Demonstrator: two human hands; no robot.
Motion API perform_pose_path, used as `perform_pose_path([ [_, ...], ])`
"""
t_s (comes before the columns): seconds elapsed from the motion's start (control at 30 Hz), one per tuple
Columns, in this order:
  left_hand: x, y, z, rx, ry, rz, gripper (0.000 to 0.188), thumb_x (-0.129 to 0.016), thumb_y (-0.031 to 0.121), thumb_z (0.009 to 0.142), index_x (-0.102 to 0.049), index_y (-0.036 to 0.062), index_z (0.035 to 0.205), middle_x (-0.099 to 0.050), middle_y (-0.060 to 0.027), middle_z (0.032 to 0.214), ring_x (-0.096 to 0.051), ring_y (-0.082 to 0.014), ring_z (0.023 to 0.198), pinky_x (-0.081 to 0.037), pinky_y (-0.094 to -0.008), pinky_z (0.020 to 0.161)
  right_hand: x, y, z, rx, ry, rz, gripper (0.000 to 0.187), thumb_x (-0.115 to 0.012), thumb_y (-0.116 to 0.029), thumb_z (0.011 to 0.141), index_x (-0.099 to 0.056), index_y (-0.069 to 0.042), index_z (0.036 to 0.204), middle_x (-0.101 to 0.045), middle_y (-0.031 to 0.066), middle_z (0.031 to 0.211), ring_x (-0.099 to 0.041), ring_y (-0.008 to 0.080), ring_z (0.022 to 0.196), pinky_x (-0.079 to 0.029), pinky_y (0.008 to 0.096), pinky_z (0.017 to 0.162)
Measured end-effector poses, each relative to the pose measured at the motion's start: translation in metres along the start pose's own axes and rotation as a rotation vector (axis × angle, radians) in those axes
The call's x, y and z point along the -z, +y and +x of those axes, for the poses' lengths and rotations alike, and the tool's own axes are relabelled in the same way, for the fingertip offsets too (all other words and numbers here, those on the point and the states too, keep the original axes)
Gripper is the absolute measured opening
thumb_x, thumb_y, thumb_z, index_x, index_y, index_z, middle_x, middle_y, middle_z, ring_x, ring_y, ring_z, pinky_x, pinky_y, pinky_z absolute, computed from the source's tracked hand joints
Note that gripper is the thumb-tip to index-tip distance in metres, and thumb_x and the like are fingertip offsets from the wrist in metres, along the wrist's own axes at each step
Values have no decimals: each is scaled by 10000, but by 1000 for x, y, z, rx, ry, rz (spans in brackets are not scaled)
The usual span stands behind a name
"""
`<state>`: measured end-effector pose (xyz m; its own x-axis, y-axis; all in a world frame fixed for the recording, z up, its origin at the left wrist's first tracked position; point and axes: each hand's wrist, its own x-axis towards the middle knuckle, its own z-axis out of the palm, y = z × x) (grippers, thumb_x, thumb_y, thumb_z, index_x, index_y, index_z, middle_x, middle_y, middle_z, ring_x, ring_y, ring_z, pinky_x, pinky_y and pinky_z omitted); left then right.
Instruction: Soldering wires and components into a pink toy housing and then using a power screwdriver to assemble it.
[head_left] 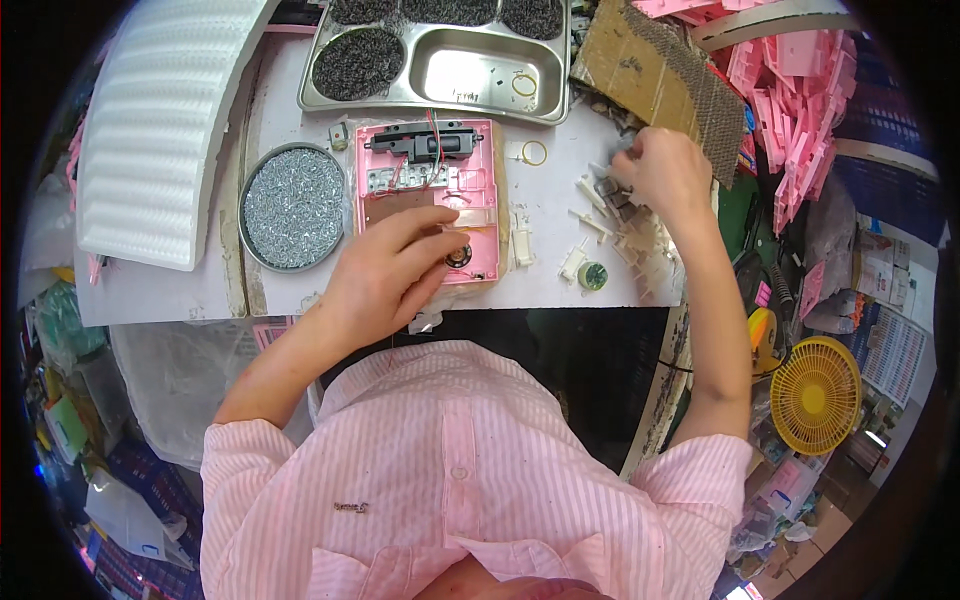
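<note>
A pink plastic case [484,142] lies with its inside upward, fitted with a dark grey mechanism [425,144], a metal strip and thin red wires. My left hand [392,262] reaches over its lower half. The fingers are bent around a small black round part [458,257], with fingertips touching it and a pale strip [476,217] just above. On the right, my right hand [668,175] is closed at the fingertips over a loose heap of small white and grey plastic parts [632,235]. Whatever those fingers pinch is hidden and blurred.
A round dish of small screws [293,207] stands left of the case. Behind is a steel compartment tray [440,110] of dark screws. Cardboard [655,75] and pink parts [795,110] fill the back right. White foam sheeting [160,130] lies left; a yellow fan [815,396] stands right.
</note>
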<state>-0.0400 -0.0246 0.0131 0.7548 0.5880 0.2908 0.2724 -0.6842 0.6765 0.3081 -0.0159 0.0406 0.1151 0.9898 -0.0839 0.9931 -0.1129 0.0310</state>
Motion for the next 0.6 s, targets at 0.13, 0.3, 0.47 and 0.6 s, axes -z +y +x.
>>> perform_pose_path([
  [0.13,-16,24,23,360,131,-717,324,-674,62,935,-585,4,1241,-650,-93,1049,-646,-132,772,-530,-261,638,-1,-22,-49,-109,-73,1132,195,-785,-160,823,-742,11,907,-625,-21,640,-548,57,570,-404,249,517],
  [0.3,-19,40,56,651,-24,-1241,379,-672,121,972,-506,-19,1283,-649,-59,961,-656,-102,787,-562,-241,647,-13,-83,-97,-73,38,1574,189,-776,-47,834,-701,10,998,-557,-71,680,-436,-4,593,-320,183,530],
  [0.47,-28,33,54,462,-61,-861,265,-715,126,931,-575,-14,1108,-642,-42,827,-640,-81,726,-530,-271,600,-4,-75,-100,103,257,1343,220,-806,-45,811,-699,-7,998,-629,-15,731,-542,54,622,-433,220,592],
  [0.6,-19,46,66,370,-158,-528,228,-747,109,869,-617,11,1028,-640,-79,822,-655,-141,693,-525,-322,613,6,-53,-96,112,-21,1394,203,-766,-28,856,-674,16,1031,-703,64,828,-666,120,723,-533,250,690],
])
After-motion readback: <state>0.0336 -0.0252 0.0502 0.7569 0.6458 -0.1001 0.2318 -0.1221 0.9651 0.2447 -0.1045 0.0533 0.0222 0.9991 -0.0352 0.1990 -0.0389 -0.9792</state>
